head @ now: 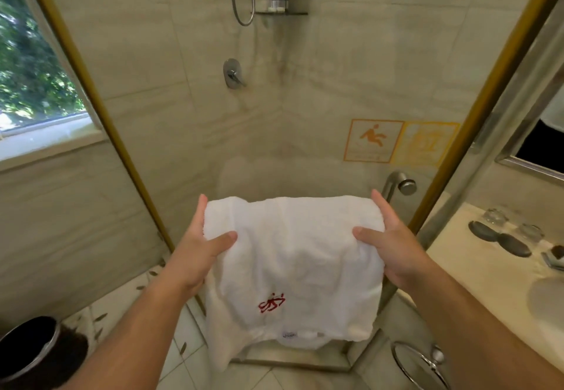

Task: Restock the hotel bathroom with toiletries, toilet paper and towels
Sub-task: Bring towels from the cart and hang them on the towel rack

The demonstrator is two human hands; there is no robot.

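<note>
A white towel (293, 255) with a red embroidered logo hangs folded over the chrome handle bar (396, 183) of the glass shower door, low in the middle of the head view. My left hand (200, 246) grips the towel's left edge, thumb on the front and fingers behind. My right hand (387, 240) grips its right edge the same way. The bar itself is hidden under the cloth except for its right end. Two small toiletry bottles (279, 1) stand on a shelf high on the shower wall.
A gold-framed glass shower door (345, 99) carries orange slip-warning stickers (370, 140). A vanity counter (476, 267) at right holds glasses and dark coasters. A towel ring (418, 365) hangs below it. A dark bin (33, 350) stands at lower left, with a window (33, 63) above.
</note>
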